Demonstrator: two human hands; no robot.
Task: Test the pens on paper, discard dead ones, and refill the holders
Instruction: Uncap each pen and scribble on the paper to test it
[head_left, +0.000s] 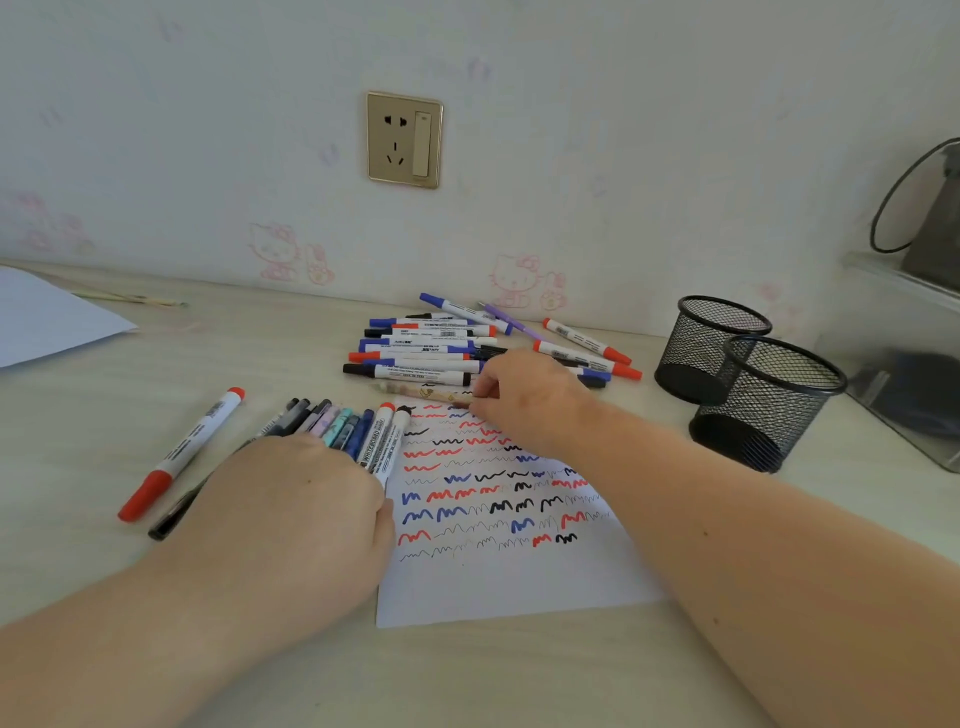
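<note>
A white sheet (519, 577) covered with red, blue and black scribbles lies in front of me. My left hand (306, 499) rests on a row of several pens and markers (343, 423) at the sheet's left edge, fingers curled over them. My right hand (524, 397) pinches the end of a pale patterned pen (415, 391) lying at the sheet's top edge. Behind it is a pile of whiteboard markers (421, 353) with red, blue and black caps. Two black mesh holders (706, 345) (769, 400) stand on the right, both holding no pens.
A red-capped marker (182, 452) and a black pen (171, 519) lie apart on the left. Another white sheet (47, 317) sits at the far left edge. A wall socket (404, 139) is on the wall behind. A clear box (904, 395) stands at the right.
</note>
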